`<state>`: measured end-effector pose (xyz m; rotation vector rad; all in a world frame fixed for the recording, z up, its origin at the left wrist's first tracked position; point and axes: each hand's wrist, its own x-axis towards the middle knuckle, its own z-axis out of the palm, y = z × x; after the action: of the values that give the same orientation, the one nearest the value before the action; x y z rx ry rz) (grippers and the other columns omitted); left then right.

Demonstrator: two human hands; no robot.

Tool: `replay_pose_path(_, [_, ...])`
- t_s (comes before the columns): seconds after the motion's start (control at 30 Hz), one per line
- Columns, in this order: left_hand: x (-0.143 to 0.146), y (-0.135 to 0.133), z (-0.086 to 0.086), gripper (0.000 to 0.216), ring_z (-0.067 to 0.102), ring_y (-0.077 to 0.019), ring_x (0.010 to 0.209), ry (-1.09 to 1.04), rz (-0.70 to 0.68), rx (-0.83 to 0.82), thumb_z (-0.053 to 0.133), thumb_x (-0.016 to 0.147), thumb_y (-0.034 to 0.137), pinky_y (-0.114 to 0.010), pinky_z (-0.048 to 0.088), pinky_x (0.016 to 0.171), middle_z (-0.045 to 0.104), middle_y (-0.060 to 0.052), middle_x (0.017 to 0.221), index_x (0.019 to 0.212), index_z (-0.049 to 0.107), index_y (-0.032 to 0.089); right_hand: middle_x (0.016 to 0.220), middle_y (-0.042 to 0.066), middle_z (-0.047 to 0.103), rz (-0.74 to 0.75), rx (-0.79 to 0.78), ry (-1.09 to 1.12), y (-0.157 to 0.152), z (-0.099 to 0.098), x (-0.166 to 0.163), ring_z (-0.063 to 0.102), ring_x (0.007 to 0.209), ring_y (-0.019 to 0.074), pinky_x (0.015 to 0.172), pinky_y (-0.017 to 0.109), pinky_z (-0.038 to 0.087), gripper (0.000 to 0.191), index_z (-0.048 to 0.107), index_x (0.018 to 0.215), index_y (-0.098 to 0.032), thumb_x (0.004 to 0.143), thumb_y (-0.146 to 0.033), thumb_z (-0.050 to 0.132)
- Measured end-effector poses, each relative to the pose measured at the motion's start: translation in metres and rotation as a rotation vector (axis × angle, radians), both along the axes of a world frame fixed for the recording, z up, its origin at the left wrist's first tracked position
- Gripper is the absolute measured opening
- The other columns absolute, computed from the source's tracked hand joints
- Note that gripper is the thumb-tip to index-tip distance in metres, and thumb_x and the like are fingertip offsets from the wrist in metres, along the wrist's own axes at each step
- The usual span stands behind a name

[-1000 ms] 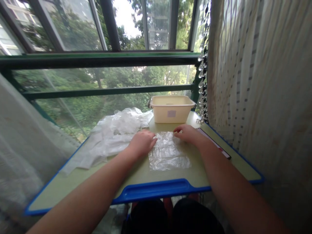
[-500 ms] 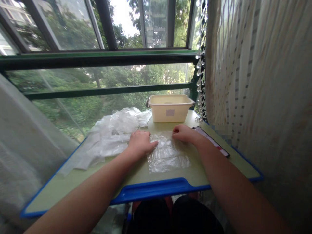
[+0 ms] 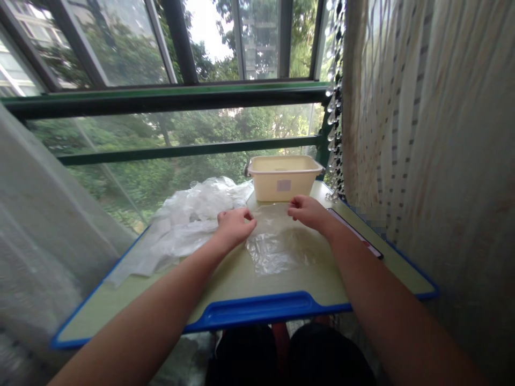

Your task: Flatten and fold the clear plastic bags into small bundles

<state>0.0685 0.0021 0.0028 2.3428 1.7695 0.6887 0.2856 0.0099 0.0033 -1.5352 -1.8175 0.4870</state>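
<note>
A clear plastic bag (image 3: pixel 271 254) stretches over the middle of the table, its far part lifted a little between my hands. My left hand (image 3: pixel 236 224) pinches the bag's left edge between thumb and fingers. At the opposite edge, my right hand (image 3: pixel 306 212) has its fingers curled closed on the film. The near end of the bag rests on the tabletop, wrinkled and shiny. Just left of my left hand lies a heap of white and clear plastic bags (image 3: pixel 189 214), loosely crumpled.
Behind the bag stands a cream plastic basin (image 3: pixel 285 187) with a small label on its front. A phone (image 3: pixel 358 236) lies right of my right forearm. The table (image 3: pixel 225 287) has a blue rim (image 3: pixel 257 308); curtains and a window surround it.
My left hand went from lying spread on the bag to pinching its edge. The bag's far part has risen and been drawn smoother, and both hands are slightly farther from me.
</note>
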Motion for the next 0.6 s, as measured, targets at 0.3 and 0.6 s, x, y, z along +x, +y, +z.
replay_pose_path(0.3, [-0.001, 0.002, -0.002, 0.017, 0.065, -0.0154, 0.057, -0.568, -0.133, -0.132, 0.053, 0.075, 0.031, -0.021, 0.046, 0.046, 0.066, -0.005, 0.075, 0.079, 0.057, 0.015, 0.056, -0.003, 0.053, 0.004, -0.012, 0.1, -0.015, 0.015, -0.01, 0.049, 0.045, 0.0087, 0.046, 0.02, 0.037, 0.022, 0.057, 0.088, -0.015, 0.069, -0.025, 0.053])
replay_pose_path(0.6, [0.007, -0.012, 0.006, 0.023, 0.067, -0.018, 0.061, -0.607, -0.191, -0.133, 0.057, 0.075, 0.032, -0.021, 0.05, 0.046, 0.067, -0.007, 0.075, 0.088, 0.06, 0.013, 0.055, -0.006, 0.048, 0.026, 0.221, -0.01, -0.022, 0.016, -0.021, 0.046, 0.051, 0.0089, 0.052, 0.02, 0.034, 0.025, 0.058, 0.091, -0.018, 0.067, -0.018, 0.05])
